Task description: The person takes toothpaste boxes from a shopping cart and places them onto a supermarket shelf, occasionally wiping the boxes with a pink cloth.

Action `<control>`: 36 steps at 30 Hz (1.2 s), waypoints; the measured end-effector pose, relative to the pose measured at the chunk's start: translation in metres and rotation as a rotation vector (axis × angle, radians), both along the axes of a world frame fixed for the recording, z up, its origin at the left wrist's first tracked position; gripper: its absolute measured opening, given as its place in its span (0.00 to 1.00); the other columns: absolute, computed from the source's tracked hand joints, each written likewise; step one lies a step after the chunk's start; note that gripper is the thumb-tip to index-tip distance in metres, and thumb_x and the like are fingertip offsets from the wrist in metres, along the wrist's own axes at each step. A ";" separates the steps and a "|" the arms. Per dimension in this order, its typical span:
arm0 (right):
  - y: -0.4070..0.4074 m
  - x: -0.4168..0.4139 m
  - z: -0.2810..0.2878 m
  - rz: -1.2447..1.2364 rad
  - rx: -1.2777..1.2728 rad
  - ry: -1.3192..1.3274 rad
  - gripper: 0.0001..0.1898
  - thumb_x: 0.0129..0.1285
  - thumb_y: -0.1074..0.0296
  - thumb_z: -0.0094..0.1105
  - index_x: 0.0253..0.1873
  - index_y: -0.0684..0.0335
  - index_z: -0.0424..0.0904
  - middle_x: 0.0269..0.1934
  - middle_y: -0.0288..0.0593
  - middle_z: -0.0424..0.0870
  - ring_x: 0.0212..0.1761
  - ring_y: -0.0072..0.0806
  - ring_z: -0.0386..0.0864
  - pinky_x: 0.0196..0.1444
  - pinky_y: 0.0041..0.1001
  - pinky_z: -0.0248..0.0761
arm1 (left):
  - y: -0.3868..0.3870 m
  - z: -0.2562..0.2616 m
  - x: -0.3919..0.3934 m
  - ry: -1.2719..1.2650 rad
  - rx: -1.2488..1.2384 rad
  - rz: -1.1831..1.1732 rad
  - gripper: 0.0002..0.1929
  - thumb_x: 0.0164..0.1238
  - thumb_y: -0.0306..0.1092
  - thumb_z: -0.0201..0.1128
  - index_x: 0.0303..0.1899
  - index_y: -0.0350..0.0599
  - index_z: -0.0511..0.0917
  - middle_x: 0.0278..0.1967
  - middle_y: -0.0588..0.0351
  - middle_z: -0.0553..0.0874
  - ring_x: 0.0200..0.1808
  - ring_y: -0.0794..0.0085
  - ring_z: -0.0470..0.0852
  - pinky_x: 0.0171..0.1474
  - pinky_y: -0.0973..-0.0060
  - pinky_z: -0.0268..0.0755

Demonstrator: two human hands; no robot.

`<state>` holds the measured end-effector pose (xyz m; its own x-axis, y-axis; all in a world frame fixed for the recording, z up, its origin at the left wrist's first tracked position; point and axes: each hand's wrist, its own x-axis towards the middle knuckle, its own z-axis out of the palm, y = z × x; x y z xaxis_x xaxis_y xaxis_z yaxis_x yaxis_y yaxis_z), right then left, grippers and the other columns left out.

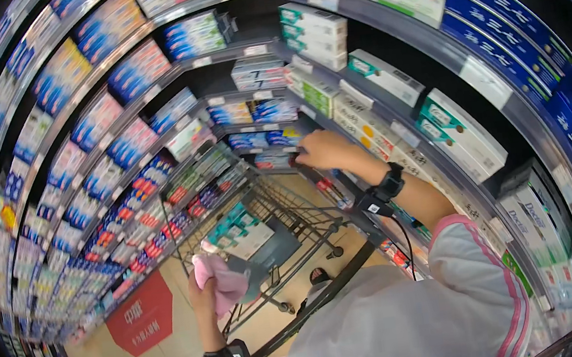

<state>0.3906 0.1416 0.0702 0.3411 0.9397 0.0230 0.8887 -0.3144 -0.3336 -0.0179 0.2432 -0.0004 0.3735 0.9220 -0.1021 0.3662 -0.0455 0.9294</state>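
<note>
My left hand (203, 294) grips a bunched pink cloth (220, 283) beside the wire shopping cart (289, 207). Inside the cart are several teal-and-white toothpaste boxes (242, 232) near a grey panel (276, 249). My right hand (326, 149) is stretched out to the right-hand shelves, its fingers curled down by a lower shelf. A small dark patch shows at its fingertips, and I cannot tell whether it holds anything. Yellow-and-white boxes (362, 123) stand on the shelf just right of that hand.
Shelves of blue toothpaste boxes (138, 68) curve along the left and meet the right-hand shelves in a corner. Teal-and-white cartons (457, 133) and dark blue boxes (506, 28) fill the right. A red floor sticker (141, 316) with writing lies on the tiles. The cart's handle (315, 308) crosses before my body.
</note>
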 end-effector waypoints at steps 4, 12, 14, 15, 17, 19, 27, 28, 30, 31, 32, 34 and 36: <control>-0.061 0.038 0.046 -0.326 0.296 -0.091 0.14 0.54 0.62 0.57 0.38 0.69 0.77 0.33 0.59 0.80 0.37 0.51 0.79 0.39 0.44 0.73 | 0.060 -0.047 0.017 0.375 0.169 -0.145 0.33 0.45 0.31 0.62 0.58 0.38 0.64 0.45 0.37 0.79 0.45 0.52 0.80 0.46 0.66 0.72; -0.087 0.118 0.025 -0.720 0.478 -0.540 0.16 0.53 0.73 0.53 0.48 0.72 0.74 0.48 0.58 0.74 0.52 0.49 0.71 0.55 0.43 0.64 | 0.086 -0.112 0.057 0.319 -0.535 -0.287 0.39 0.46 0.36 0.66 0.63 0.40 0.58 0.51 0.46 0.75 0.48 0.59 0.75 0.49 0.68 0.69; -0.085 0.131 0.017 -0.824 0.340 -0.534 0.21 0.53 0.76 0.49 0.54 0.73 0.69 0.52 0.60 0.70 0.57 0.51 0.67 0.64 0.51 0.51 | 0.091 -0.124 0.056 0.301 -0.621 -0.255 0.37 0.47 0.36 0.65 0.61 0.41 0.60 0.51 0.47 0.74 0.49 0.61 0.74 0.49 0.69 0.68; -0.085 0.137 0.011 -0.822 0.336 -0.533 0.21 0.53 0.76 0.49 0.54 0.73 0.69 0.52 0.60 0.70 0.57 0.51 0.67 0.64 0.51 0.51 | 0.087 -0.117 0.058 0.303 -0.625 -0.254 0.37 0.47 0.36 0.65 0.61 0.41 0.60 0.51 0.47 0.74 0.49 0.61 0.74 0.49 0.69 0.68; -0.086 0.146 0.000 -0.915 0.208 -0.556 0.24 0.54 0.76 0.50 0.58 0.72 0.66 0.52 0.60 0.71 0.57 0.51 0.67 0.65 0.53 0.48 | 0.072 -0.088 0.071 0.311 -0.548 -0.252 0.36 0.49 0.35 0.64 0.62 0.40 0.58 0.52 0.47 0.73 0.49 0.62 0.73 0.46 0.69 0.69; -0.082 0.140 0.008 -0.929 0.129 -0.558 0.22 0.56 0.73 0.50 0.57 0.71 0.66 0.52 0.57 0.71 0.57 0.49 0.67 0.63 0.54 0.52 | 0.071 -0.092 0.059 0.255 -0.532 -0.252 0.37 0.50 0.35 0.63 0.63 0.39 0.57 0.54 0.46 0.72 0.50 0.62 0.72 0.46 0.70 0.69; -0.075 0.130 0.018 -0.935 0.262 -0.517 0.22 0.51 0.72 0.58 0.53 0.66 0.70 0.51 0.54 0.71 0.55 0.47 0.67 0.53 0.50 0.62 | 0.077 -0.120 0.056 0.055 -0.660 -0.198 0.36 0.51 0.32 0.62 0.64 0.40 0.57 0.56 0.47 0.72 0.52 0.63 0.73 0.52 0.70 0.69; -0.074 0.126 0.020 -0.930 0.284 -0.539 0.21 0.51 0.74 0.57 0.53 0.67 0.70 0.51 0.53 0.71 0.55 0.47 0.67 0.53 0.51 0.63 | 0.078 -0.126 0.056 0.014 -0.654 -0.240 0.37 0.51 0.32 0.62 0.65 0.41 0.56 0.55 0.48 0.72 0.52 0.62 0.73 0.52 0.70 0.69; -0.075 0.119 0.025 -0.916 0.321 -0.552 0.21 0.52 0.73 0.57 0.53 0.67 0.69 0.51 0.54 0.70 0.55 0.48 0.68 0.53 0.51 0.63 | 0.075 -0.123 0.061 0.015 -0.610 -0.273 0.37 0.51 0.32 0.62 0.65 0.41 0.56 0.54 0.50 0.74 0.51 0.62 0.74 0.52 0.70 0.68; -0.076 0.115 0.028 -0.908 0.359 -0.569 0.21 0.52 0.73 0.58 0.53 0.68 0.69 0.51 0.54 0.70 0.54 0.49 0.69 0.52 0.51 0.64 | 0.074 -0.127 0.061 0.017 -0.612 -0.272 0.37 0.51 0.32 0.62 0.65 0.41 0.56 0.54 0.50 0.74 0.51 0.62 0.74 0.52 0.70 0.68; -0.078 0.109 0.031 -0.909 0.357 -0.567 0.21 0.52 0.73 0.58 0.53 0.68 0.69 0.51 0.54 0.70 0.54 0.49 0.69 0.52 0.51 0.64 | 0.074 -0.131 0.062 0.057 -0.571 -0.244 0.35 0.51 0.33 0.62 0.63 0.41 0.59 0.52 0.50 0.75 0.51 0.63 0.74 0.52 0.71 0.68; -0.084 0.098 0.040 -0.924 0.399 -0.477 0.21 0.54 0.71 0.58 0.54 0.68 0.68 0.50 0.54 0.70 0.51 0.51 0.71 0.51 0.51 0.65 | 0.072 -0.126 0.068 0.095 -0.528 -0.222 0.32 0.51 0.34 0.62 0.61 0.40 0.62 0.51 0.50 0.75 0.50 0.63 0.75 0.53 0.71 0.67; -0.090 0.086 0.042 -0.883 0.427 -0.429 0.22 0.55 0.70 0.59 0.54 0.68 0.68 0.49 0.54 0.70 0.50 0.51 0.72 0.50 0.51 0.66 | 0.072 -0.105 0.065 0.271 -0.618 -0.299 0.27 0.52 0.36 0.62 0.55 0.41 0.68 0.47 0.49 0.77 0.45 0.64 0.77 0.49 0.71 0.70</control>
